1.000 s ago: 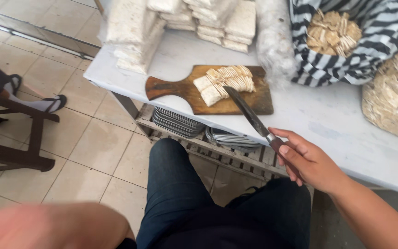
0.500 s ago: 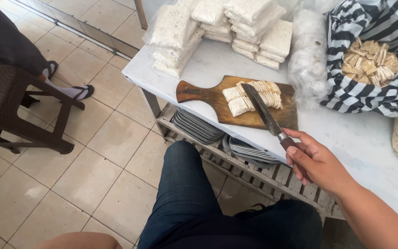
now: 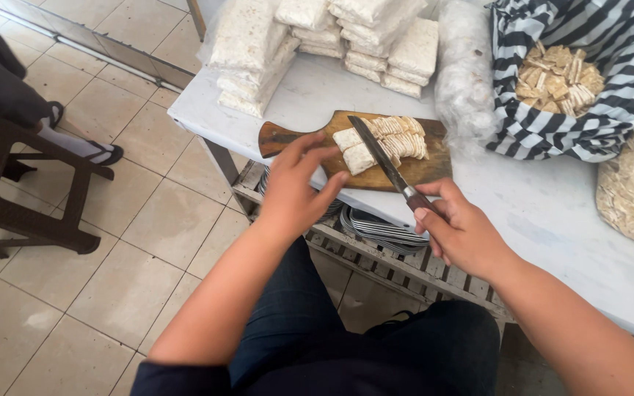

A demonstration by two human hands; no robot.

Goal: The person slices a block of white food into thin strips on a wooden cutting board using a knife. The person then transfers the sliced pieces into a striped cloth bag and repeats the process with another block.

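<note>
Sliced pale block (image 3: 387, 141) lies on the wooden cutting board (image 3: 420, 170), board at the near edge of the white table (image 3: 552, 213). Knife (image 3: 384, 163) blade slants across the slices, tip toward the far left. Change from half a second ago: left hand (image 3: 295, 192) was out of view, now it has come up over the board's near left side, fingers loosely spread and half curled, holding nothing; contact with the board can't be told. Right hand (image 3: 464, 233) same as before, fist wrapped tight on the knife handle, just off the board's near right corner. Behind: stacked wrapped blocks (image 3: 346, 33), striped cloth basket (image 3: 588, 81) with fried pieces. Plates (image 3: 376, 227) on the slatted shelf under the table. Dark stool (image 3: 23, 198) at left.
</note>
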